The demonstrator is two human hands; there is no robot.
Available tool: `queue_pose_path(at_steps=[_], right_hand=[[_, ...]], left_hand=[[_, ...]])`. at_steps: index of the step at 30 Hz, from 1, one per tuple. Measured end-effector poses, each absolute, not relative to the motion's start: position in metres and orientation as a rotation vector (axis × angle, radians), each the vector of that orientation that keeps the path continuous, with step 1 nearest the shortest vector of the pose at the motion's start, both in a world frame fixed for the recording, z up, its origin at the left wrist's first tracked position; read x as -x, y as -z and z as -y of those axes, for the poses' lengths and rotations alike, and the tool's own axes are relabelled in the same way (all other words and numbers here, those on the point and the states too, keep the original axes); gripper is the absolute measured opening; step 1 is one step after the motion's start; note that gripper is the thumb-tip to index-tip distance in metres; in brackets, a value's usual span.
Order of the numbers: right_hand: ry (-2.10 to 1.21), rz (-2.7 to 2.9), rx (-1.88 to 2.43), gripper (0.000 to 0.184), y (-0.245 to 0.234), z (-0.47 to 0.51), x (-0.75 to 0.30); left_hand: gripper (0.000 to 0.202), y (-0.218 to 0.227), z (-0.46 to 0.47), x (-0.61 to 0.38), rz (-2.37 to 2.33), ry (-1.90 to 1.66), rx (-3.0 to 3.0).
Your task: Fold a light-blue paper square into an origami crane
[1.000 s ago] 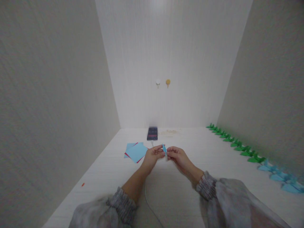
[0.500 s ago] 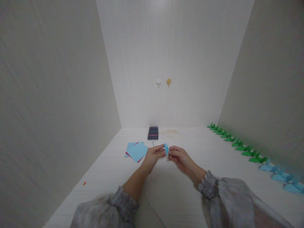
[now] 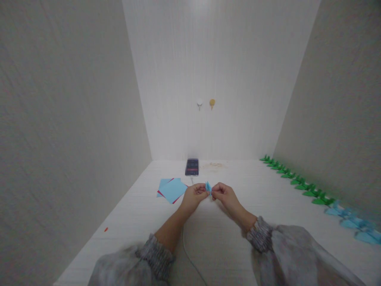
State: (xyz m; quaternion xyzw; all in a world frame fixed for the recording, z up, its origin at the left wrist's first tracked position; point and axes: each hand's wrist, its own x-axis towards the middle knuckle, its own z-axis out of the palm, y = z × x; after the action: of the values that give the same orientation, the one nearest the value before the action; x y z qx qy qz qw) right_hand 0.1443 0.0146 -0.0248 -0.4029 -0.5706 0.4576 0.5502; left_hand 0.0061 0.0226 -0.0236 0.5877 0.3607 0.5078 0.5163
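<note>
A small piece of folded blue origami paper [image 3: 208, 188] is held up over the middle of the table, its layers upright and narrow. My left hand [image 3: 193, 196] pinches its left side between thumb and fingers. From the right, my right hand [image 3: 225, 196] grips the other side with thumb and fingertips. Fingers cover part of the folds. Left of my left hand lie flat square sheets, a light blue sheet [image 3: 172, 190] on top with red edges showing beneath it.
A phone [image 3: 192, 167] lies at the back with a white cable [image 3: 190, 259] running forward under my left arm. Folded green paper cranes [image 3: 311, 190] and blue ones [image 3: 351, 222] line the right wall. A small red scrap [image 3: 106, 229] lies at left. Two hooks [image 3: 212, 103] are on the back wall.
The fingers of both hands have shifted slightly on the blue paper. My left fingers have curled in more, and the paper tilts a little differently.
</note>
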Motion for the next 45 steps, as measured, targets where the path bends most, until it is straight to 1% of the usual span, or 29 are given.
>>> queue_pose_path(at_steps=[2, 5, 9, 18, 25, 29, 37, 45], right_hand=[[-1.053, 1.385, 0.943, 0.008, 0.022, -0.012, -0.144], [-1.125, 1.375, 0.880, 0.008, 0.018, -0.008, -0.142], [-1.223, 1.305, 0.857, 0.021, 0.019, -0.007, -0.140], [-1.177, 1.312, 0.842, 0.016, 0.027, -0.014, -0.147], [-1.164, 1.302, 0.886, 0.014, 0.025, -0.012, -0.147], [-1.141, 1.317, 0.928, 0.013, 0.025, -0.013, -0.147], [-1.094, 1.323, 0.983, 0.015, 0.027, -0.014, -0.145], [-1.099, 1.300, 0.969, 0.020, 0.021, -0.013, -0.143]], left_hand=[[0.027, 0.023, -0.023, -0.006, -0.873, -1.229, -1.424], [0.030, 0.023, -0.023, -0.005, -0.849, -1.241, -1.369], [0.031, 0.022, -0.023, -0.005, -0.816, -1.230, -1.287], [0.027, 0.014, -0.015, -0.003, -0.761, -1.183, -1.391], [0.040, 0.022, -0.021, -0.005, -0.846, -1.248, -1.248], [0.037, 0.024, -0.023, -0.005, -0.912, -1.270, -1.215], [0.033, 0.025, -0.025, -0.005, -0.944, -1.292, -1.229], [0.038, 0.030, -0.029, -0.005, -0.947, -1.263, -1.280]])
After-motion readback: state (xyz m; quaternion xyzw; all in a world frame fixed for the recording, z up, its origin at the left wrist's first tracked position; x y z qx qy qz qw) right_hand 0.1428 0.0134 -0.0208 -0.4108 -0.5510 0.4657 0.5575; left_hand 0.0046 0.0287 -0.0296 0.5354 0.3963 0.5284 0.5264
